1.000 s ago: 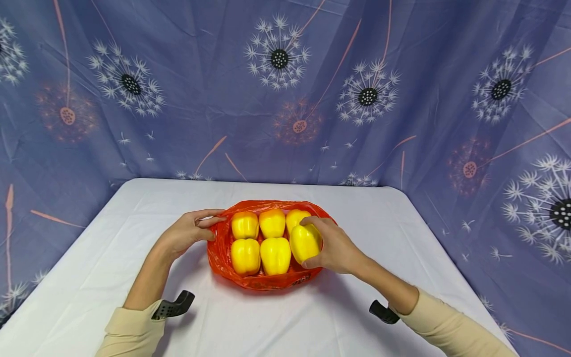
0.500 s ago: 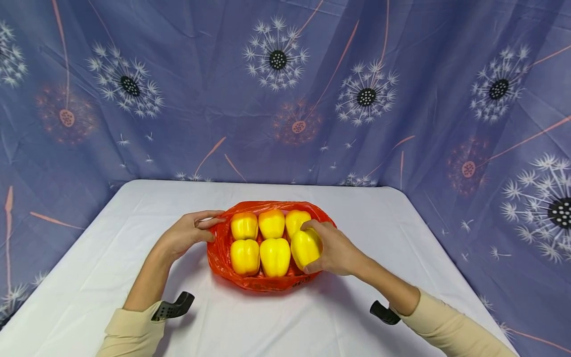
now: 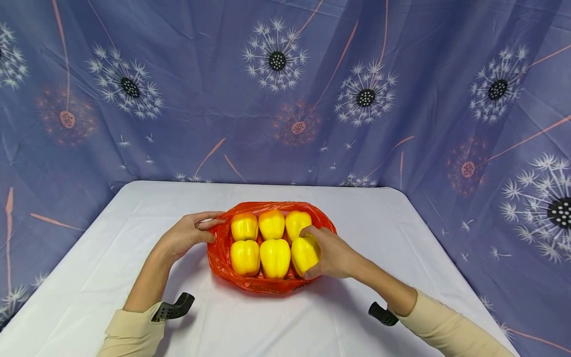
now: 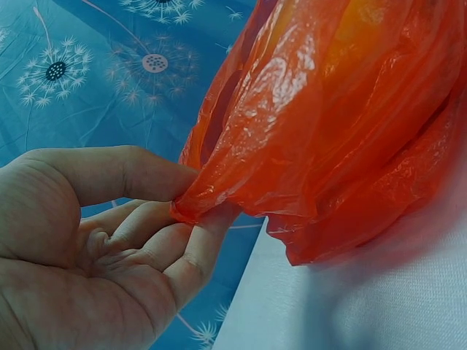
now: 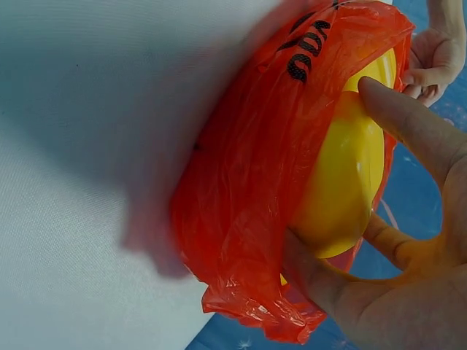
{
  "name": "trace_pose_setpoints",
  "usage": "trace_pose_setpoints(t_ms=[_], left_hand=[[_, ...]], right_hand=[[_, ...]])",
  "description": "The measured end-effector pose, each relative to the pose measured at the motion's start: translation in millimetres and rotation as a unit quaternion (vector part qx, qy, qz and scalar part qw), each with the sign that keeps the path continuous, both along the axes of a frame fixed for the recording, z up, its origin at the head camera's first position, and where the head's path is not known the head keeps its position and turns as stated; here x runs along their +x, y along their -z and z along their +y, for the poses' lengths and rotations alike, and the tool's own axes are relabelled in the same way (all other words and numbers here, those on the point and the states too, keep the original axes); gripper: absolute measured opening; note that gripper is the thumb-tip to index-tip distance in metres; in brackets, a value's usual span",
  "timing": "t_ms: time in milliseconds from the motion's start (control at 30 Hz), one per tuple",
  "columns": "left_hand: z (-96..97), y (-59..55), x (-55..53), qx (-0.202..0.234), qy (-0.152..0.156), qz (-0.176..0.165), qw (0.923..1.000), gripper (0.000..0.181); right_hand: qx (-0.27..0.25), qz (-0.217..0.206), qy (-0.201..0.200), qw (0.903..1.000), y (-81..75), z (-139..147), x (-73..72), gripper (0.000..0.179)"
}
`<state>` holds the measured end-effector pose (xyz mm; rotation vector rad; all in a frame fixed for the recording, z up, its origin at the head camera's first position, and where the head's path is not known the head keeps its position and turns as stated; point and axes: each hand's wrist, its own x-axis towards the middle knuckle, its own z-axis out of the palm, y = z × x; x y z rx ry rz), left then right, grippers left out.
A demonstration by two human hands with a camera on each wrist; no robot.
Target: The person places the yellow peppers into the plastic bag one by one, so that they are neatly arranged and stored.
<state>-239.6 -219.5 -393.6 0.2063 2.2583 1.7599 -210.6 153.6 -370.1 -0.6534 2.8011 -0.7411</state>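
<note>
A red plastic bag lies spread wide on the table, with several yellow bell peppers standing in it in two rows. My left hand pinches the bag's left edge between thumb and fingers, as the left wrist view shows up close. At the bag's right end my right hand holds the front-right yellow bell pepper, thumb and fingers spread around it. In the right wrist view this pepper sits down inside the bag wall, and some fingertips are hidden behind the plastic.
A white cloth covers the table under the bag. Behind and at both sides hangs a blue-purple curtain with dandelion prints. Black wrist devices are worn at both cuffs.
My right hand has lowered the front-right bell pepper slightly, into line with the front row, and more of the back-right pepper shows. My left hand stays on the bag's edge.
</note>
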Motion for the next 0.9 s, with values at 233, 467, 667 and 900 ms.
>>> trace_pose_setpoints(t_ms=[233, 467, 667, 900], left_hand=[[-0.2, -0.4, 0.4, -0.003, -0.002, -0.002, 1.0000, 0.071], [0.0, 0.1, -0.3, 0.002, 0.000, -0.002, 1.0000, 0.072], [0.5, 0.9, -0.9, 0.002, 0.000, -0.002, 1.0000, 0.072], [0.7, -0.2, 0.3, 0.003, -0.003, -0.007, 1.0000, 0.072]], right_hand=[[-0.004, -0.001, -0.005, 1.0000, 3.5, -2, -3.1, 0.077], [-0.003, -0.006, -0.003, 1.0000, 8.0, -3, -5.8, 0.075], [-0.003, -0.004, 0.001, 1.0000, 9.8, -3, -6.5, 0.075], [-0.004, -0.003, 0.002, 1.0000, 12.6, -4, -6.6, 0.076]])
